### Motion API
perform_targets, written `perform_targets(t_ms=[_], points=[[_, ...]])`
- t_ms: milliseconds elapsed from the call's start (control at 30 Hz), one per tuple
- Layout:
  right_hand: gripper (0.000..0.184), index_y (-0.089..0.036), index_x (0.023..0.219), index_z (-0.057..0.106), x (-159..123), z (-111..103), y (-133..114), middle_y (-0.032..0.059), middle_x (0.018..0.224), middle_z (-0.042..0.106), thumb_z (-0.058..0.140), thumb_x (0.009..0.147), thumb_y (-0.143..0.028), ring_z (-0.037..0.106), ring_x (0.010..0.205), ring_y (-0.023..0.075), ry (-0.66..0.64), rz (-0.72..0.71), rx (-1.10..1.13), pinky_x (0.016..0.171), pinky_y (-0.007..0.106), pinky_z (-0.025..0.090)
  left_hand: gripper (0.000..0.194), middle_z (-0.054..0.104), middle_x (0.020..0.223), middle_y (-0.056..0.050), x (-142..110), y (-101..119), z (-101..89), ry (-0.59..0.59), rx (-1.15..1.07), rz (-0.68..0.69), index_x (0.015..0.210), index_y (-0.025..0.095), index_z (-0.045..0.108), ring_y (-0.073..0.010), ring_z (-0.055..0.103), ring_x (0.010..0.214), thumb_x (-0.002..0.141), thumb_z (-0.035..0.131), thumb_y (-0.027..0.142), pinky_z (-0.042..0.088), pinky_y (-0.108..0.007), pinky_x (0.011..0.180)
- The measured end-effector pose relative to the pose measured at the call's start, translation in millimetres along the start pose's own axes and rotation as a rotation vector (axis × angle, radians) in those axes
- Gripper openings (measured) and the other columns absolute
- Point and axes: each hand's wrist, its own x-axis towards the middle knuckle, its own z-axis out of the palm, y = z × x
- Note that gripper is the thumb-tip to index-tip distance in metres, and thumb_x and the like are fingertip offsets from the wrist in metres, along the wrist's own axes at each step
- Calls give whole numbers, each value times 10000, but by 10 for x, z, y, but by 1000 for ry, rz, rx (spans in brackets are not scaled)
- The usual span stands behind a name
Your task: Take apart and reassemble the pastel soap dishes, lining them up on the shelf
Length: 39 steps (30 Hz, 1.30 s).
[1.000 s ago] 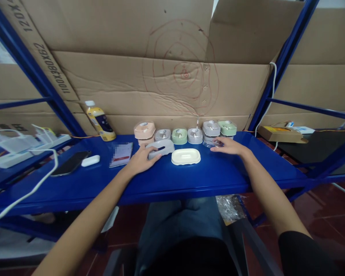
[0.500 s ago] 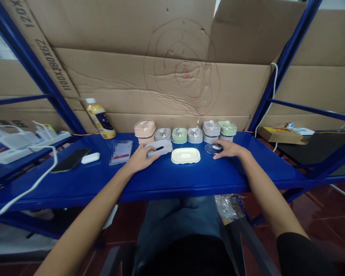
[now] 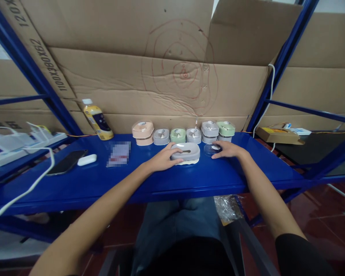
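Note:
My left hand (image 3: 163,160) grips a grey plastic soap dish lid (image 3: 185,151), which sits on a cream soap dish (image 3: 187,162) and hides most of it. My right hand (image 3: 228,149) lies to the right, its fingertips on the rim of a clear round plastic disc (image 3: 212,150). Behind them stands a row of small lidded plastic boxes: a peach stack (image 3: 143,132), a grey box (image 3: 161,136), a green box (image 3: 177,135), a grey box (image 3: 193,135), a grey stack (image 3: 209,130) and a green stack (image 3: 225,128).
All this stands on a blue metal shelf (image 3: 132,180) before cardboard sheets (image 3: 161,88) with red scribbles. To the left lie a blurred booklet (image 3: 119,154), white earbud case (image 3: 86,160), phone (image 3: 66,162) and power strip (image 3: 25,142). A yellow-labelled bottle (image 3: 97,123) stands behind them.
My left hand has carried the grey lid rightward from beside the cream dish onto it. The clear disc has come forward from the grey stack, under my right hand's fingers.

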Motion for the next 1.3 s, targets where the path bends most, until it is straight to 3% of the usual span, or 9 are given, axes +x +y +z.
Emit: perform_targets(t_ms=[200, 300, 433, 533, 667, 933, 1067, 1300], points=[[921, -192, 1464, 605, -27, -28, -56, 157, 1398, 684, 922, 676, -548, 662, 1260, 385, 8, 31, 10, 1115, 522, 512, 521, 566, 1331, -116, 25, -54, 72, 17, -37, -4, 1242, 211, 696, -332, 568, 1309, 877, 700, 583, 438, -487, 1175], [872, -182, 1439, 627, -84, -68, -163, 162, 1375, 692, 903, 699, -550, 673, 1225, 375, 118, -12, 63, 1097, 535, 515, 591, 605, 1311, -116, 25, -94, 93, 25, -71, 5, 1299, 207, 658, -326, 584, 1299, 855, 733, 589, 438, -483, 1172], [819, -225, 1447, 618, -60, -16, -512, 138, 1409, 664, 860, 747, -575, 657, 1228, 338, 274, -249, 181, 1070, 511, 526, 879, 566, 1481, -169, 29, -116, 166, 82, -132, -80, 1465, 187, 505, -384, 539, 1387, 756, 832, 590, 428, -532, 1177], [865, -204, 1434, 627, 102, 149, -869, 153, 1344, 677, 880, 712, -606, 656, 1184, 337, 227, -428, 101, 1045, 515, 523, 1113, 517, 1546, -214, 40, -156, 242, 132, -185, -161, 1547, 181, 386, -432, 525, 1408, 653, 904, 595, 447, -573, 1149], [868, -202, 1421, 638, 347, 378, -1189, 142, 1237, 690, 880, 706, -631, 656, 1127, 330, 147, -480, 39, 1001, 501, 524, 1226, 531, 1535, -237, 50, -222, 298, 157, -248, -174, 1585, 179, 308, -443, 522, 1417, 608, 937, 571, 432, -598, 1149], [879, -229, 1448, 624, 466, 425, -1209, 117, 1189, 680, 884, 707, -624, 650, 1096, 315, 112, -515, 59, 993, 506, 517, 1238, 607, 1450, -212, 58, -222, 264, 178, -300, -176, 1571, 170, 343, -424, 580, 1353, 564, 971, 524, 457, -579, 1121], [844, -251, 1452, 629, 478, 400, -1245, 106, 1157, 693, 873, 731, -614, 656, 1067, 303, 96, -534, 32, 969, 488, 519, 1259, 561, 1498, -231, 63, -235, 259, 183, -288, -225, 1555, 152, 357, -431, 547, 1383, 528, 982, 525, 435, -578, 1143], [856, -256, 1448, 636, 466, 420, -1265, 111, 1180, 695, 860, 724, -653, 663, 1087, 314, 129, -539, -14, 968, 477, 524, 1193, 646, 1393, -190, 55, -194, 217, 159, -328, -214, 1503, 147, 402, -402, 616, 1295, 528, 977, 526, 488, -543, 1094]])
